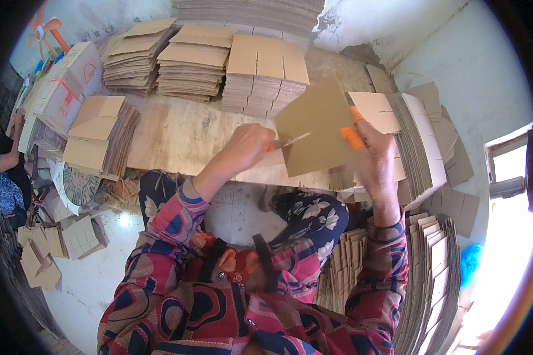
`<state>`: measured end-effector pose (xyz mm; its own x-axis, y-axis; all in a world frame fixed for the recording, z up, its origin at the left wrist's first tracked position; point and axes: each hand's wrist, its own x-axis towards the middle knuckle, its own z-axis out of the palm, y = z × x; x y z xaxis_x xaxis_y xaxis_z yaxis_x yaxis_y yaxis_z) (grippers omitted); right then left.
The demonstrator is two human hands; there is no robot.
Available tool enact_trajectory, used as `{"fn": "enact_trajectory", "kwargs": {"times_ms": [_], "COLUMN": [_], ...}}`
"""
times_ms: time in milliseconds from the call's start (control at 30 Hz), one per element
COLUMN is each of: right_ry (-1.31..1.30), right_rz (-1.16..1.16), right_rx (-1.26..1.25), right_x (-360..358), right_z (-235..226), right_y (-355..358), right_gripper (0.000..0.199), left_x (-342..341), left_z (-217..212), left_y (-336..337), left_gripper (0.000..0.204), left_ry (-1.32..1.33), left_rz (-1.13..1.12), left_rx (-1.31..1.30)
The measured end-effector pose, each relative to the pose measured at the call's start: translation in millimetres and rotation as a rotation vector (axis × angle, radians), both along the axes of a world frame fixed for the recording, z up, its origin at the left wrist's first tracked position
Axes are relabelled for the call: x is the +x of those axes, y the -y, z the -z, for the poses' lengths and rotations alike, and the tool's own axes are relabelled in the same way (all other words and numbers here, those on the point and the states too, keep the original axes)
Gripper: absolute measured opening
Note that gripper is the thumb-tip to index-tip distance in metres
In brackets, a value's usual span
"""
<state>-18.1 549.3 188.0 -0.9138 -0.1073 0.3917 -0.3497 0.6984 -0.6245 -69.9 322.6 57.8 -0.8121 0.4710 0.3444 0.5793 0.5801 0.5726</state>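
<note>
I wear a long-sleeved top patterned in crimson, pink, navy and greyish tan with rounded, looping shapes, navy trousers printed with pale flowers, dark straps at my front, and bright orange covers on two digits of my right hand.

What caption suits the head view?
Right hand holds a flat brown cardboard sheet; left hand beside it; pale wooden table beneath.
</note>
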Motion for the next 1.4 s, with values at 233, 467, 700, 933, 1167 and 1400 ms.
{"fn": "enact_trajectory", "kwargs": {"times_ms": [233,467,700,933,1167,1400], "right_ry": [-0.032,0.250,-0.095,0.202,0.031,-0.030], "right_rz": [-0.317,-0.162,0.523,0.483,0.311,0.282], "right_rx": [0.347,0.705,0.816,1.072,0.816,0.562], "right_x": [-22,-8,-84,-125,-123,-116], "right_z": [96,90,88,156,125,111], "right_y": [-10,22,-83,-140,-147,-167], "right_gripper": [0.049,0.060,0.071,0.046,0.033,0.019], "left_x": [3,-2,5,12,26,35], "left_z": [-10,9,-2,-14,-18,-20], "left_y": [-5,0,-2,5,35,53], "left_gripper": [0.014,0.009,0.023,0.030,0.050,0.052], "left_ry": [-0.026,0.002,-0.009,-0.022,-0.174,-0.021], "left_rz": [0.004,-0.041,-0.077,-0.107,-0.193,-0.196], "left_rx": [-0.017,-0.015,-0.043,-0.127,-0.036,-0.096]}}
